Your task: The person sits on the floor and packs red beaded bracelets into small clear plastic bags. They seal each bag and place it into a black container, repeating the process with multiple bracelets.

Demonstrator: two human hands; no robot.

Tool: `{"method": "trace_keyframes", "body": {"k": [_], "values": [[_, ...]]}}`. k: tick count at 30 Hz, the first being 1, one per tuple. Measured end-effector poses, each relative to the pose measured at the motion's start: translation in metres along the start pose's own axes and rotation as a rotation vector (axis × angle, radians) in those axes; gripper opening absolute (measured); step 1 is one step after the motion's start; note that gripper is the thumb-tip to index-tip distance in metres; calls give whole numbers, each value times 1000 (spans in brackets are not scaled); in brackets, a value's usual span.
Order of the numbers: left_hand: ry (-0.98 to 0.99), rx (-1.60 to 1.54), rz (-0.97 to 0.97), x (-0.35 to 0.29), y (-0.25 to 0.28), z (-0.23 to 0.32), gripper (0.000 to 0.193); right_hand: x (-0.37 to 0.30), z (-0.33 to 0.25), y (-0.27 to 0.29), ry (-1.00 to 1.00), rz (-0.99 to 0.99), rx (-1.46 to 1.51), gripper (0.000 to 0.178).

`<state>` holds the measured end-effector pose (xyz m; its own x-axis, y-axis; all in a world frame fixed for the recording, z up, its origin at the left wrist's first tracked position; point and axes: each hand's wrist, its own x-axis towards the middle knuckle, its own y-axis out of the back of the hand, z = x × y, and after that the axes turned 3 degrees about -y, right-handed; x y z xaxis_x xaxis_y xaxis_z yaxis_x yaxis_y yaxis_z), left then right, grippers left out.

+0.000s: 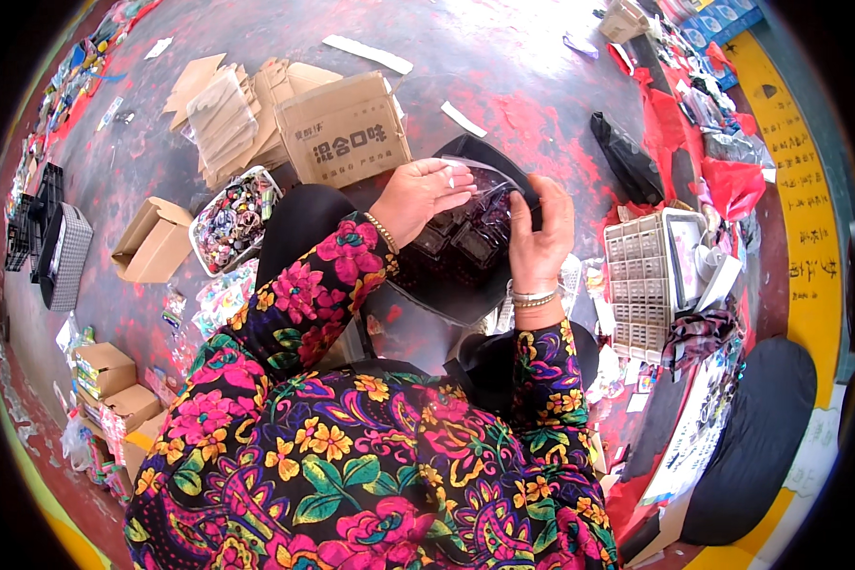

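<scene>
In front of me, between my knees, is a black open container (444,302), its rim rising at the far side. Inside lie dark, glossy, block-like pieces (475,237), wrapped in or covered by clear plastic; what they are I cannot make out. My left hand (426,198) is over the container's left side, its fingers pinched together at a small whitish bit by the clear plastic film (482,173). On the right side my right hand (543,228) has its thumb and fingers closed on the plastic's edge beside the black rim.
Flattened cardboard (223,114) and a printed carton (342,133) lie beyond my left knee. A white basket of small items (236,220) and an open cardboard box (152,239) stand left. At right are a cream plastic crate (638,285), a black bag (627,157) and red plastic sheeting (734,188).
</scene>
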<state>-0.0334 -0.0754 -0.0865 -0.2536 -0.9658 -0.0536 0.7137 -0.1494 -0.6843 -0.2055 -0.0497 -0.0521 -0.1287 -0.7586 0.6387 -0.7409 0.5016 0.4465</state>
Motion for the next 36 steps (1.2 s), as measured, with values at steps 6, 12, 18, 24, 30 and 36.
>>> {"method": "trace_keyframes", "body": {"k": [6, 12, 18, 24, 30, 36], "values": [[65, 44, -128, -4, -9, -6, 27, -5, -9, -19, 284, -98, -61, 17], [82, 163, -251, -3, -6, -12, 31, -3, -7, -19, 279, -117, -161, 16], [-26, 385, -344, -4, -3, -14, 30, -2, -9, -13, 412, -145, -322, 16], [-106, 651, -345, -5, -7, -10, 27, -2, -10, -13, 555, -142, -417, 22], [-170, 819, -389, -6, -7, -6, 24, -2, -13, -11, 509, -196, -409, 18], [-347, 808, -342, -4, -6, -13, 22, 4, -9, -12, 490, -114, -263, 14]]}}
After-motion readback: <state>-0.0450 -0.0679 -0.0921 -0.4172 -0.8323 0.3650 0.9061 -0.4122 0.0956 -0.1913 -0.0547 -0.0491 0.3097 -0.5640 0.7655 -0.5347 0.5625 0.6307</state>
